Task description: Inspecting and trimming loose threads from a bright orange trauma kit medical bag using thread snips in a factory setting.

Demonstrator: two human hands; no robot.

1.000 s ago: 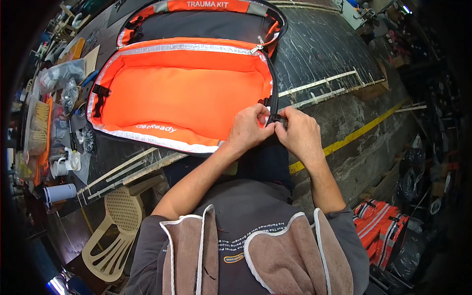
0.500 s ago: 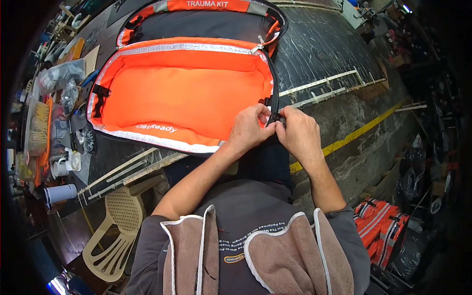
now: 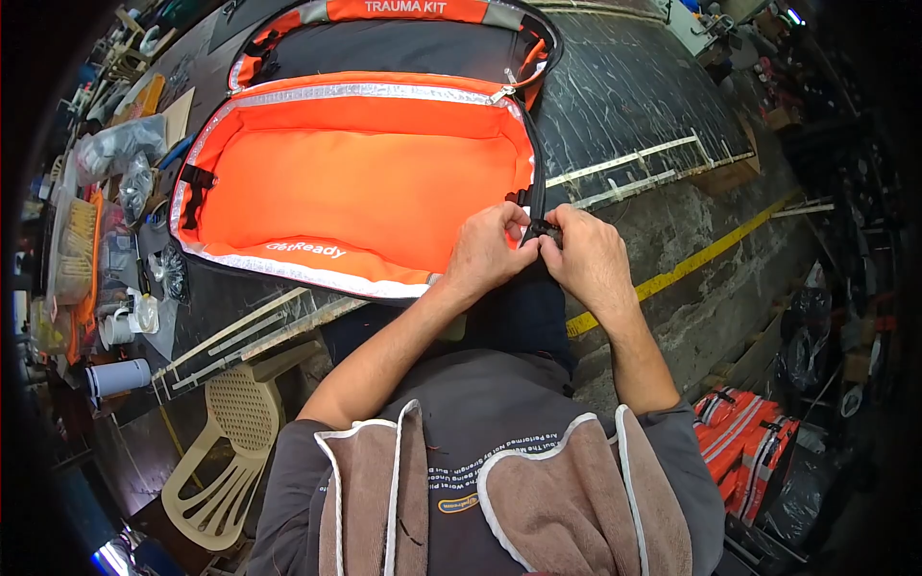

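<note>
An orange and black zippered bag [image 3: 351,182] lies opened out on the dark table, with silver reflective trim round its edge. At its near right corner my left hand [image 3: 487,248] pinches the black edge strap, thumb and forefinger together. Just right of it, my right hand [image 3: 588,252] grips a small black plastic buckle [image 3: 545,230] on that strap. My fingers hide part of the buckle and strap. A second black strap with a buckle [image 3: 197,192] hangs on the bag's left side. Two metal zipper pulls [image 3: 502,93] sit at the right end of the fold.
On the left, a clear plastic box [image 3: 72,245], bagged items and a white cylinder [image 3: 117,377] crowd the table. A beige plastic chair [image 3: 226,461] stands at lower left. Packed orange bags [image 3: 744,446] lie at right, beyond a yellow floor line [image 3: 687,269].
My right hand has shifted slightly right, and more of the black buckle shows between my hands. My left hand and the bag have hardly moved.
</note>
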